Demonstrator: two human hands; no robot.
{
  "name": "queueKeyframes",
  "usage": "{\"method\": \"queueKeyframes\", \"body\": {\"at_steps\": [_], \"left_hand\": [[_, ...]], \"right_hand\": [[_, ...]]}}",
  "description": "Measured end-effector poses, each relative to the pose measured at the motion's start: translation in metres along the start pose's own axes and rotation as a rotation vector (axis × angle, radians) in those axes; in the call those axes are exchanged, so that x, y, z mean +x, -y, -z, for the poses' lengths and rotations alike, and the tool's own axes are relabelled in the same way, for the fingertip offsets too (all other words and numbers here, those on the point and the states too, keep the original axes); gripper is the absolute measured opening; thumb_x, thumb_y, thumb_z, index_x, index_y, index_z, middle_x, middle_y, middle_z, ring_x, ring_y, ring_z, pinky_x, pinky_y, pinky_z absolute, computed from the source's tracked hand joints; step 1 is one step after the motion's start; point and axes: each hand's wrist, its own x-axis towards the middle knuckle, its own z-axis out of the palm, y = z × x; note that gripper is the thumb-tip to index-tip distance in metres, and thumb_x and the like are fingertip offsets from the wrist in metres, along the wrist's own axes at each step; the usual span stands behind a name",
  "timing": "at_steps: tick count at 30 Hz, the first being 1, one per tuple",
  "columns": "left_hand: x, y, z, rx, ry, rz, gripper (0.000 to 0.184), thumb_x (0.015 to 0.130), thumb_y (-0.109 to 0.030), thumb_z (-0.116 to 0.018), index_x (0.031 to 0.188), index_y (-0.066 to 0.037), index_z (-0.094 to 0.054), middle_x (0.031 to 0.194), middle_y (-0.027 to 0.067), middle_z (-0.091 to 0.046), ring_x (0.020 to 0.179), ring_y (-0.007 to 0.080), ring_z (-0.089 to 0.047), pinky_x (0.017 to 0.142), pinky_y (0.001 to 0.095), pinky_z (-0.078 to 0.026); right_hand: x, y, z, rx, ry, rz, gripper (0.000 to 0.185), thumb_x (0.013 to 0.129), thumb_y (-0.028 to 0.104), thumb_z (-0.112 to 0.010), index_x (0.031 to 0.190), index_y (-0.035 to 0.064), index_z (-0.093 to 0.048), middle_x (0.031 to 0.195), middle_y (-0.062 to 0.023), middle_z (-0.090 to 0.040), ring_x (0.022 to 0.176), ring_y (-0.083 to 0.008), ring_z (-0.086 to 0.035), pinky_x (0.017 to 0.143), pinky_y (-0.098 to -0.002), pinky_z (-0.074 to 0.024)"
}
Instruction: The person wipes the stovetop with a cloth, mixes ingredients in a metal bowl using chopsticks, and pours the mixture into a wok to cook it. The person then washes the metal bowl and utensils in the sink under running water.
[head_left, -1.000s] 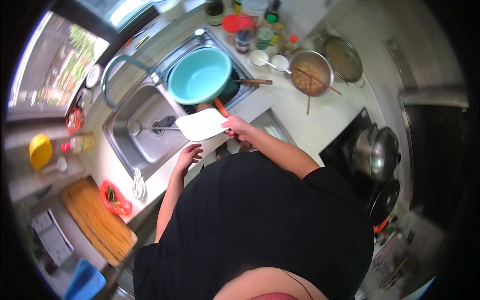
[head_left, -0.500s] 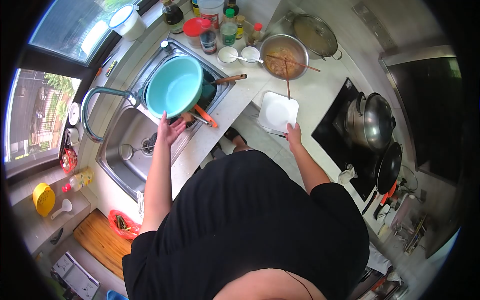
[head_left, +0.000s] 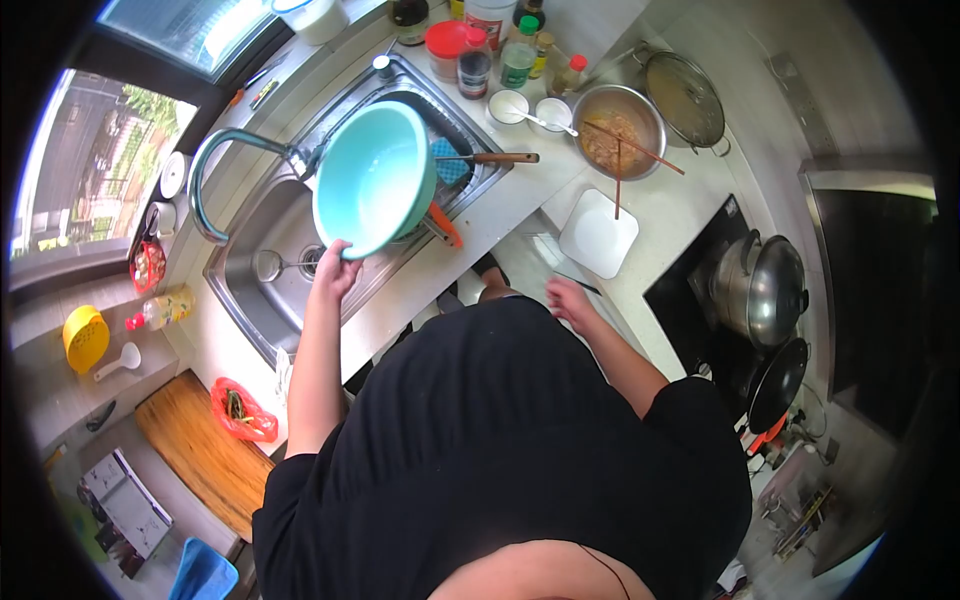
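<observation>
My left hand is closed on the near rim of a teal plastic basin. The basin sits tilted above the rack side of the sink, with its inside towards me. In the air past the counter's edge, my right hand is loosely curled and a little blurred, and no object shows in it. Apart from that hand, a square white plate lies on the counter. Beyond it stands a metal bowl of pale, meat-like food, with chopsticks resting across it.
A steel sink with a curved faucet and a ladle is at left. Wooden and orange handles stick out beside the basin. Small white bowls and bottles stand behind. A lidded pot is on the dark stove.
My right hand has let go of the white plate and drawn back towards my body. My left hand, open beneath the basin before, now grips its rim, and the basin is tilted more.
</observation>
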Motion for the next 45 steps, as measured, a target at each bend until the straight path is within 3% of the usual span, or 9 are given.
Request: {"method": "queueKeyframes", "body": {"at_steps": [3,6,9,11,17,22,26,39,45], "left_hand": [[-0.058,-0.002,0.028,0.001,-0.003,0.045,0.031,0.082,0.000,-0.051,0.111,0.007,-0.045,0.101,0.0160,-0.060,0.086,0.0265,-0.065,0.074,0.0322,-0.059],[-0.088,0.005,0.074,-0.078,0.036,0.069,0.041,0.079,0.000,-0.048,0.118,0.011,-0.039,0.111,0.0208,-0.056,0.097,0.0293,-0.063,0.082,0.0356,-0.058],[-0.107,0.017,0.128,-0.125,0.046,0.082,0.040,0.079,-0.001,-0.049,0.117,0.010,-0.042,0.109,0.0199,-0.058,0.094,0.0295,-0.064,0.082,0.0361,-0.058],[-0.133,0.024,0.127,-0.177,-0.063,0.023,0.041,0.079,-0.001,-0.049,0.118,0.008,-0.043,0.110,0.0185,-0.059,0.096,0.0291,-0.064,0.081,0.0360,-0.058],[-0.152,0.046,0.154,-0.214,-0.169,-0.073,0.041,0.079,-0.001,-0.049,0.119,0.006,-0.044,0.115,0.0165,-0.058,0.099,0.0278,-0.062,0.084,0.0354,-0.057],[-0.137,0.045,0.148,-0.175,-0.118,-0.045,0.037,0.081,-0.003,-0.050,0.117,0.005,-0.045,0.115,0.0154,-0.057,0.099,0.0269,-0.062,0.082,0.0355,-0.057],[-0.118,0.034,0.120,-0.058,-0.043,-0.024,0.035,0.083,-0.004,-0.050,0.116,0.006,-0.044,0.111,0.0157,-0.057,0.095,0.0267,-0.063,0.080,0.0378,-0.058],[-0.017,-0.003,0.033,0.404,0.085,-0.068,0.033,0.085,-0.007,-0.051,0.114,0.008,-0.044,0.104,0.0183,-0.059,0.090,0.0290,-0.064,0.077,0.0399,-0.058],[0.007,-0.011,-0.008,0.288,0.160,-0.081,0.044,0.090,-0.010,-0.053,0.126,0.008,-0.037,0.124,0.0219,-0.049,0.114,0.0370,-0.051,0.097,0.0470,-0.049]], "right_hand": [[0.044,0.056,-0.050,-0.048,0.211,0.227,0.057,0.083,0.014,-0.062,0.133,0.0080,-0.036,0.077,-0.0022,-0.053,0.057,-0.0112,-0.049,0.050,-0.0248,-0.0416],[0.104,0.125,-0.104,0.210,0.005,0.323,0.071,0.081,0.021,-0.069,0.137,0.0181,-0.027,0.075,-0.0010,-0.055,0.062,-0.0115,-0.050,0.052,-0.0274,-0.0425],[0.171,0.180,-0.114,0.504,0.103,0.050,0.018,0.078,0.033,-0.072,0.083,0.0231,-0.058,0.060,0.0056,-0.050,0.052,-0.0076,-0.048,0.049,-0.0268,-0.0436],[0.171,0.198,-0.117,0.468,0.087,0.104,0.019,0.080,0.036,-0.070,0.081,0.0197,-0.061,0.057,0.0053,-0.050,0.046,-0.0064,-0.046,0.046,-0.0217,-0.0414],[0.037,0.221,-0.173,-0.342,0.123,0.823,0.025,0.088,0.032,-0.061,0.098,0.0105,-0.068,0.066,0.0002,-0.061,0.053,-0.0070,-0.054,0.046,-0.0199,-0.0418],[-0.032,0.217,-0.182,-0.891,0.125,1.412,0.021,0.086,0.023,-0.063,0.095,0.0046,-0.068,0.082,-0.0107,-0.067,0.074,-0.0218,-0.065,0.070,-0.0291,-0.0492],[-0.047,0.199,-0.157,-0.670,0.096,1.515,0.020,0.089,0.019,-0.060,0.095,0.0012,-0.066,0.090,-0.0088,-0.066,0.078,-0.0171,-0.063,0.069,-0.0276,-0.0490],[-0.107,0.111,-0.059,1.015,0.166,0.681,0.017,0.088,0.025,-0.056,0.088,0.0086,-0.056,0.062,-0.0059,-0.054,0.050,-0.0120,-0.045,0.048,-0.0244,-0.0385],[-0.169,0.044,-0.040,1.370,0.430,0.624,0.032,0.088,0.040,-0.055,0.094,0.0087,-0.060,0.070,-0.0065,-0.057,0.052,-0.0128,-0.046,0.052,-0.0248,-0.0418]]}}
